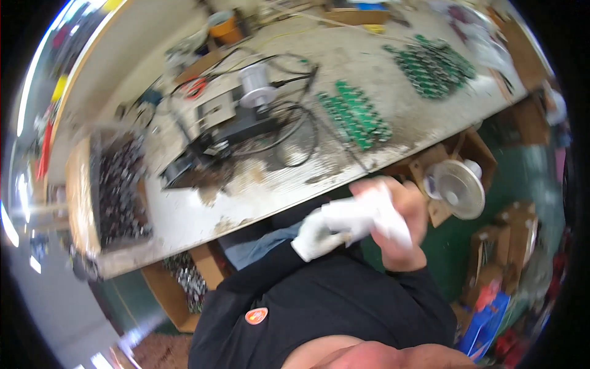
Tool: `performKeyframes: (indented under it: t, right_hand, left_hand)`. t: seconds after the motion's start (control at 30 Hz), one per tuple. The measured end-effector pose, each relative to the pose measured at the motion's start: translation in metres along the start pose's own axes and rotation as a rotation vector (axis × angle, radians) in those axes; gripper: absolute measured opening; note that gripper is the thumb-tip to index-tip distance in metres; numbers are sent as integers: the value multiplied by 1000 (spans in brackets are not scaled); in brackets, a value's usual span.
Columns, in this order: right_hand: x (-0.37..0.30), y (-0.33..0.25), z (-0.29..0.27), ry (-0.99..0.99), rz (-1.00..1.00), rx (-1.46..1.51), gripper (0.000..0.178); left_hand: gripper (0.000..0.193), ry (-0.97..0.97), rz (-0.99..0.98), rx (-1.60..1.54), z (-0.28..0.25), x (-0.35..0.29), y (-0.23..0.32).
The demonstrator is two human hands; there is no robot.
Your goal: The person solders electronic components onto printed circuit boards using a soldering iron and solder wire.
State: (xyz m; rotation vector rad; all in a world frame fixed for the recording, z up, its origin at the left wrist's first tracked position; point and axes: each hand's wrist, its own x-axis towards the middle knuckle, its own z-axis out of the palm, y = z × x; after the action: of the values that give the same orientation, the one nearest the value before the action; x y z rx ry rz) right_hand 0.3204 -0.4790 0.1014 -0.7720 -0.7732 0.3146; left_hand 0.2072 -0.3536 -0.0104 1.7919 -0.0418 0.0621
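My left hand point(318, 236), in a white glove, reaches across in front of my chest, its fingers closed on a limp white fabric piece point(393, 222). My bare right hand point(413, 215) is against the same fabric, its fingers curled around it. Both hands meet just off the front edge of the workbench point(276, 197). Motion smears the fingers and the fabric, so its exact kind does not show. Green circuit boards point(355, 115) lie on the bench beyond my hands. Left of them stands a black bench device point(246, 130) with a white spool point(255, 83) on it.
More green boards point(430, 66) lie at the far right. A tray of small dark parts point(123, 190) is at the bench's left end. Black cables point(313, 132) loop near the device. Below the bench, a round white lamp-like thing point(455, 189) rests by open cartons point(485, 154).
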Motion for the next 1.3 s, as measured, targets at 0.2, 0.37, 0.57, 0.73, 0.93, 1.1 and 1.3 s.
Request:
performKeyframes:
  t: [0.2, 0.37, 0.57, 0.73, 0.93, 1.1, 1.3]
  right_hand:
    - [-48, 20, -75, 664, 202, 283, 18]
    - [-123, 21, -127, 888, 485, 53, 18]
    - [-291, 40, -170, 1336, 911, 138, 18]
    - [-398, 11, -222, 1854, 723, 63, 38]
    - [-460, 13, -250, 1956, 931, -234, 55]
    - [-482, 23, -274, 2124, 1036, -600, 55]
    - [-409, -44, -324, 1919, 660, 74, 38]
  left_hand:
    - [33, -24, -100, 141, -14, 1, 3]
    - [38, -30, -208, 54, -10, -1, -7]
    - [42, -106, -200, 30, -2, 2, -29]
    - [31, -119, -238, 92, 3, -2, -23]
    - [32, -100, -310, 34, 12, -2, -20]
    - [31, -105, -321, 34, 17, -2, -24]
    - [31, -66, -331, 52, 13, -2, -26]
